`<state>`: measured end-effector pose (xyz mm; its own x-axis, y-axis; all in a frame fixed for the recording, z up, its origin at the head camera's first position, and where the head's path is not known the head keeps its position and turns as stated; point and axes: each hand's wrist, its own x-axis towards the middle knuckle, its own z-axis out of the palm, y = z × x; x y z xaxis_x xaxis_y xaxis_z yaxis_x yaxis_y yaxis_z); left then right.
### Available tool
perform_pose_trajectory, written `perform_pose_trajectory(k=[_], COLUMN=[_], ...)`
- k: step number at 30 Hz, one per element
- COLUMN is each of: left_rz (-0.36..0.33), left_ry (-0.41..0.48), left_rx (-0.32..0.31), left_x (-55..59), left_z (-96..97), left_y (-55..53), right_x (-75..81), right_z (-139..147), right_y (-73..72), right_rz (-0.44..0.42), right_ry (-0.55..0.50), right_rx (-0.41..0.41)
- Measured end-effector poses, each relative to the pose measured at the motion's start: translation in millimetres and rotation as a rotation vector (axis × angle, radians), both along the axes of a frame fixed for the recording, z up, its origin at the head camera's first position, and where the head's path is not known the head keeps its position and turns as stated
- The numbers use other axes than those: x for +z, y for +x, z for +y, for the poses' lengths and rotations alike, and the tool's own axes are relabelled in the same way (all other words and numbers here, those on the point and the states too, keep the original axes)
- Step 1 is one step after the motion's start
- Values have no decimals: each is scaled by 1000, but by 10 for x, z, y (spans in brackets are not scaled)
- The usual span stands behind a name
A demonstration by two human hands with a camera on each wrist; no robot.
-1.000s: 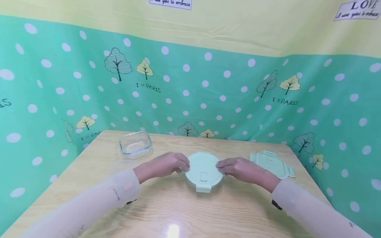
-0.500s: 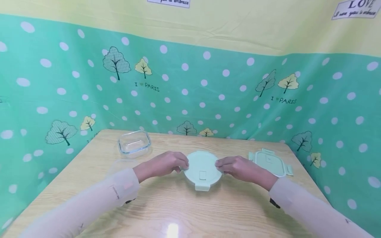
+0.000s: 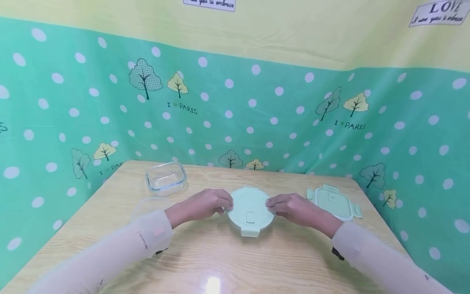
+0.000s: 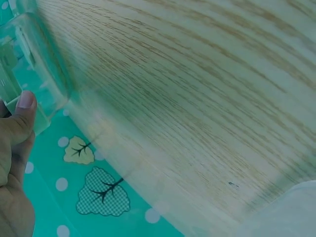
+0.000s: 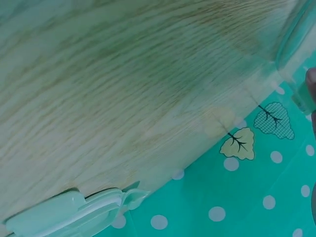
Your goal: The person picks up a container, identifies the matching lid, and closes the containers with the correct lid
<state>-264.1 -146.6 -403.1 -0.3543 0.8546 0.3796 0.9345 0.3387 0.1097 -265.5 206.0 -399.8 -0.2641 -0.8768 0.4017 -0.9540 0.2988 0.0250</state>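
Note:
A round pale green lid (image 3: 251, 201) sits on a round glass container (image 4: 49, 66) in the middle of the table. My left hand (image 3: 207, 204) pinches the lid's left side; in the left wrist view its thumb (image 4: 25, 104) lies on a green side clip. On the opposite side my right hand (image 3: 293, 207) grips the lid's edge, its fingertips over the rim. Toward me, the front clip (image 3: 250, 232) slants outward. Most of the right hand is out of its wrist view, with only a fingertip (image 5: 311, 81) showing beside the glass.
At the back left stands a rectangular glass container (image 3: 166, 185). A faint clear rim (image 3: 148, 202) shows behind the left sleeve. To the right, a rectangular green lid (image 3: 333, 202) lies beyond the right forearm. A polka-dot curtain (image 3: 227, 102) hangs behind the wooden table (image 3: 227, 261).

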Motion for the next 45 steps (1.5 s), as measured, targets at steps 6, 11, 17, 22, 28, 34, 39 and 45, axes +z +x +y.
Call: perform_pose_trajectory(k=[6, 11, 17, 22, 28, 34, 39, 45], left_rz=[35, 53, 47, 118, 200, 261, 291, 321], left_ry=[-28, -122, -175, -109, -46, -18, -24, -50], left_rx=[-9, 22, 72, 65, 48, 40, 47, 51], left_x=[14, 68, 106, 8, -93, -75, -46, -47], left_z=[-20, -10, 15, 72, 143, 206, 241, 327], left_y=[22, 64, 160, 230, 323, 393, 396, 321], right_x=[-22, 22, 103, 100, 0, -75, -72, -74], right_z=[-23, -40, -68, -63, -176, -299, -305, -249], right_y=[23, 73, 148, 210, 284, 407, 435, 398], right_rz=[-24, -49, -139, -80, 63, 193, 228, 250], right_ry=[11, 45, 98, 95, -1, 8, 33, 19], right_rx=[-31, -47, -132, -130, 27, 29, 3, -16])
